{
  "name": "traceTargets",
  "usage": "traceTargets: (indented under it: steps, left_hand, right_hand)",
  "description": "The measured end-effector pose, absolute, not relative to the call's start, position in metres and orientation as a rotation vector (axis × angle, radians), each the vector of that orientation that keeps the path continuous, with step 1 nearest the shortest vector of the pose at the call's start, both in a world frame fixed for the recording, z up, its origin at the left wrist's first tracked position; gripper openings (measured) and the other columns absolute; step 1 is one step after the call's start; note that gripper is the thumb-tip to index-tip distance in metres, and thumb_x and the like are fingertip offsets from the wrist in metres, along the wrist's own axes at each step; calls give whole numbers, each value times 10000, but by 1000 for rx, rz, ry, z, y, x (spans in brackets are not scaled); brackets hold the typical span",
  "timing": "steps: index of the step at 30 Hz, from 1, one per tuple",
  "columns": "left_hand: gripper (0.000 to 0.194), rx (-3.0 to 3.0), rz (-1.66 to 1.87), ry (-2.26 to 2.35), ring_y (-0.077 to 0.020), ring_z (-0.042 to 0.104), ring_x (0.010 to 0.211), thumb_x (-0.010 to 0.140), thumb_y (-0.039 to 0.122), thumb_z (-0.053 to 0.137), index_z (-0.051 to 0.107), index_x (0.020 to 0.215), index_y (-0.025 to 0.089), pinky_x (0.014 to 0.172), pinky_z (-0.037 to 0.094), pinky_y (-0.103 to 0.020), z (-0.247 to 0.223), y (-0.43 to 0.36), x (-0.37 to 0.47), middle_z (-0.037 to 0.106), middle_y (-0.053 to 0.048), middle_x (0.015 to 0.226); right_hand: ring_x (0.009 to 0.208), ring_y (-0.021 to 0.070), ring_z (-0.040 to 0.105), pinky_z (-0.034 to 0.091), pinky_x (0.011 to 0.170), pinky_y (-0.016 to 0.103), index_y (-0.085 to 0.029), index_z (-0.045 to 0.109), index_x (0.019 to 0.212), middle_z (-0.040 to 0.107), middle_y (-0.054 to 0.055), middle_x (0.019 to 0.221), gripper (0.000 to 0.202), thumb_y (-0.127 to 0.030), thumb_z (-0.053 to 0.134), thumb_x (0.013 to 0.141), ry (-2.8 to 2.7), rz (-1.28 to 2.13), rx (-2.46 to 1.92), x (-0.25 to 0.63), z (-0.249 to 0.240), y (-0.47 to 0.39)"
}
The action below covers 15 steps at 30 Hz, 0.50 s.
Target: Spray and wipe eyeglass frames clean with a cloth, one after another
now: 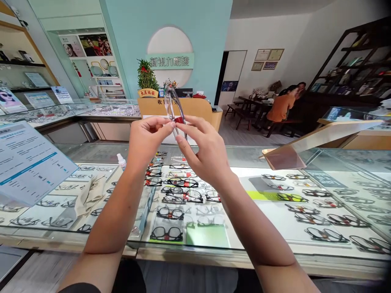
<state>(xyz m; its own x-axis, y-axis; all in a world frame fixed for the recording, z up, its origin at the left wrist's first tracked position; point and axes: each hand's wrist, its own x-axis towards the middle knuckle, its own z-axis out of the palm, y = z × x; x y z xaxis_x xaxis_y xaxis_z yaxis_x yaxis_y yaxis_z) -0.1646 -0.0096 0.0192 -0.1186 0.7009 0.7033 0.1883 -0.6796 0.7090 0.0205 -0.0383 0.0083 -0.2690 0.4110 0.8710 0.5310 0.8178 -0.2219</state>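
Note:
Raised above the glass counter, a pair of eyeglasses with a clear-looking frame is held edge-on between both hands. My left hand pinches it from the left with thumb and forefinger. From the right, the thumb and fingers of my right hand grip it too. A small red tag shows on the glasses by the fingertips. Below the hands, rows of eyeglasses lie inside the display case, many with red labels.
On the counter stand a white bottle, a beige cloth, a tilted printed sheet at left and a tilted mirror-like stand at right. Beyond are a wooden reception desk and a seated person in orange.

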Motion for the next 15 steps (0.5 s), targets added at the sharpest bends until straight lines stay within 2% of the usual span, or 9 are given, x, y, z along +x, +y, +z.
traceTargets:
  steps: [3,6,8,10,13,15]
  left_hand:
    - [157,1756,1888,1031,-119,421,595,799,366,848,819,786,213,576,351,-275,14,-5,-175,525,32,616]
    - [151,1784,1851,1088,-118,390,602,768,351,793,761,747,205,590,316,-275,3,-2,-198,481,38,621]
    - [158,1852,1774,1164,-118,367,604,752,349,759,706,723,203,593,295,-274,-7,-1,-218,454,42,625]
    - [160,1966,1586,1275,-121,351,603,751,354,732,689,737,201,602,279,-276,-19,-4,-240,421,51,617]
    - [174,2150,1144,1434,-124,338,610,777,364,713,719,775,190,625,267,-280,-38,-13,-270,363,61,604]
    - [222,2225,843,1481,-130,363,614,799,395,711,771,833,184,625,274,-279,-49,-20,-285,405,51,612]
  right_hand:
    - [1304,332,707,553,1119,538,-255,756,1245,738,139,1490,231,-360,601,1109,-1974,-116,-688,18,8,-46]
    - [1071,295,734,572,949,457,-246,707,1127,791,114,1143,135,-320,605,1078,-1916,-102,-686,20,-1,-50]
    - [918,257,710,551,858,415,-247,670,1087,752,73,997,131,-196,581,1006,-1836,-93,-704,27,-15,-45]
    - [855,236,681,531,822,392,-259,647,1046,724,43,943,186,-132,564,939,-1788,-85,-745,38,-35,-35]
    - [827,243,653,501,776,386,-262,614,957,702,52,920,123,-163,542,947,-1754,-62,-872,58,-71,-14]
    - [827,254,636,480,763,389,-267,577,906,677,63,900,130,-151,520,920,-1756,-47,-987,72,-91,0]
